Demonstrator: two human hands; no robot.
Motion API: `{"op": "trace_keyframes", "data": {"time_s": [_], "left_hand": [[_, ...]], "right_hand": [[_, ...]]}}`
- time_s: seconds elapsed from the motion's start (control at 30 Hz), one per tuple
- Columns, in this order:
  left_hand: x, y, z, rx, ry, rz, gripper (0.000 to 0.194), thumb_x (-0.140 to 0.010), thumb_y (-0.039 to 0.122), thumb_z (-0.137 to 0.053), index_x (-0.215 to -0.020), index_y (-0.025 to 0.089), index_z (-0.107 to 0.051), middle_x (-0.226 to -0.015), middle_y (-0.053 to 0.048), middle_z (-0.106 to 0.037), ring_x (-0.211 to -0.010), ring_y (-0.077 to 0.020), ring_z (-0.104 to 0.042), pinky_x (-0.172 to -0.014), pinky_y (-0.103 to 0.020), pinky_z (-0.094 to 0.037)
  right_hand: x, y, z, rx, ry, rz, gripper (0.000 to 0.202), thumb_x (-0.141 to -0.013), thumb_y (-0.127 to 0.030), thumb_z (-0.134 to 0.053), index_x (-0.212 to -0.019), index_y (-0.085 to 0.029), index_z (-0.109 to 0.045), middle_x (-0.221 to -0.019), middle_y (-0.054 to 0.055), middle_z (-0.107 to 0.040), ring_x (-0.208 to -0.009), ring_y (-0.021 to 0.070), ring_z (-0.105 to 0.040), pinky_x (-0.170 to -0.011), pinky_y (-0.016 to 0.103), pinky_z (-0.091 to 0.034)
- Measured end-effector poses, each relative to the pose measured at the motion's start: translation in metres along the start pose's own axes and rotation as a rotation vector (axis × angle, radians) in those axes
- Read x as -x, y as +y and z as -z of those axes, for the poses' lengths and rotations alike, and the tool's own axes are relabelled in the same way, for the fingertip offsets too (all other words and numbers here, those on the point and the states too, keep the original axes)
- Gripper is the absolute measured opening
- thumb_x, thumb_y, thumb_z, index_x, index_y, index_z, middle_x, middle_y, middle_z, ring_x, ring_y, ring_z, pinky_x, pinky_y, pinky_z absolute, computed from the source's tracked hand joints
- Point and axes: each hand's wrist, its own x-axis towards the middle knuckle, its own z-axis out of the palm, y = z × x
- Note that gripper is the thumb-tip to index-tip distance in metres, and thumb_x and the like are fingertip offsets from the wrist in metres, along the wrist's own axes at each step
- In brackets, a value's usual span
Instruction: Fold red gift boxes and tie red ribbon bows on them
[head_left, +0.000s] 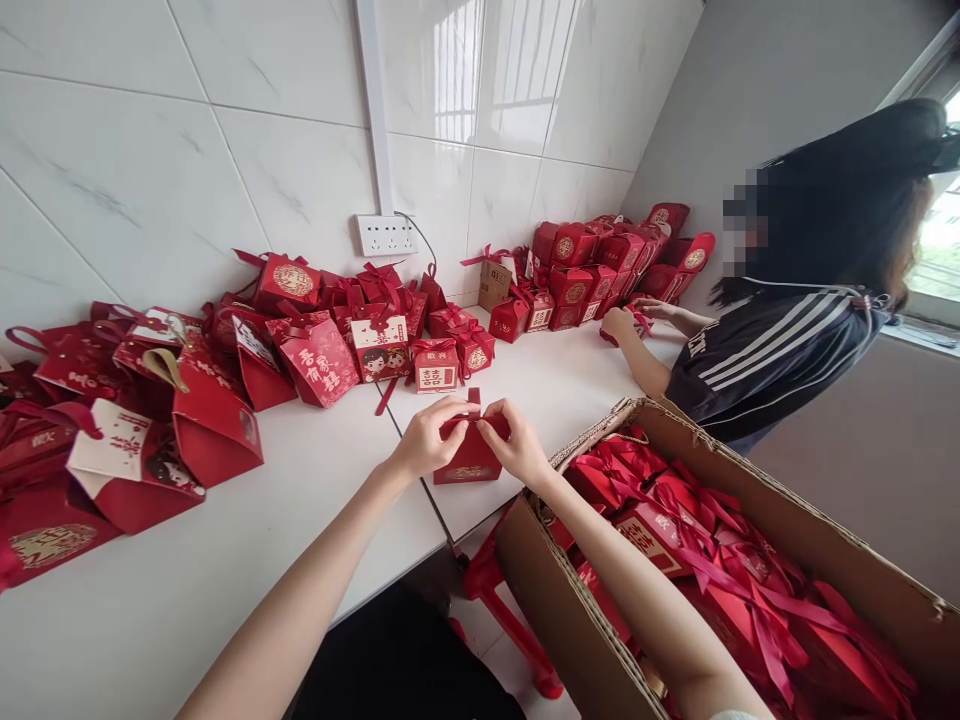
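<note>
A small red gift box [468, 462] with gold print stands upright on the white table [337, 520], near its front edge. My left hand [435, 436] pinches the top of this box from the left. From the right, my right hand [514, 440] pinches the same top, its fingertips close to those of my left hand. A narrow red strip sticks up between the two hands. Just behind them is a small box with a white label [436, 366].
Many red boxes [315, 360] line the wall on the left; more are stacked [585, 270] at the back right. An open carton [592, 620] of ribboned boxes stands at the right front. A person [780, 350] at the right handles a red box. A red stool [510, 610] is below.
</note>
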Motion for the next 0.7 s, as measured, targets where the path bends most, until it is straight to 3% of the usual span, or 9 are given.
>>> {"op": "trace_keyframes", "data": {"time_s": [0.37,0.7], "left_hand": [[-0.002,0.0,-0.003,0.062,0.041,0.135,0.025,-0.08,0.012,-0.049,-0.097,0.018,-0.067,-0.094,-0.004,-0.069,-0.09,-0.0148,-0.065,-0.083,-0.026,-0.053],[-0.001,-0.004,-0.01,0.032,0.088,0.116,0.024,-0.081,0.014,-0.046,-0.095,0.02,-0.066,-0.093,-0.005,-0.068,-0.089,-0.017,-0.064,-0.084,-0.032,-0.052]], "right_hand": [[-0.001,0.004,-0.003,-0.049,0.009,-0.046,0.012,-0.083,-0.032,-0.049,-0.083,-0.02,-0.047,-0.078,0.002,-0.057,-0.069,0.0154,-0.055,-0.065,0.029,-0.046],[-0.005,0.004,-0.007,-0.007,0.036,-0.08,0.012,-0.083,-0.031,-0.048,-0.083,-0.02,-0.053,-0.085,0.004,-0.058,-0.08,0.018,-0.057,-0.076,0.032,-0.046]]}}
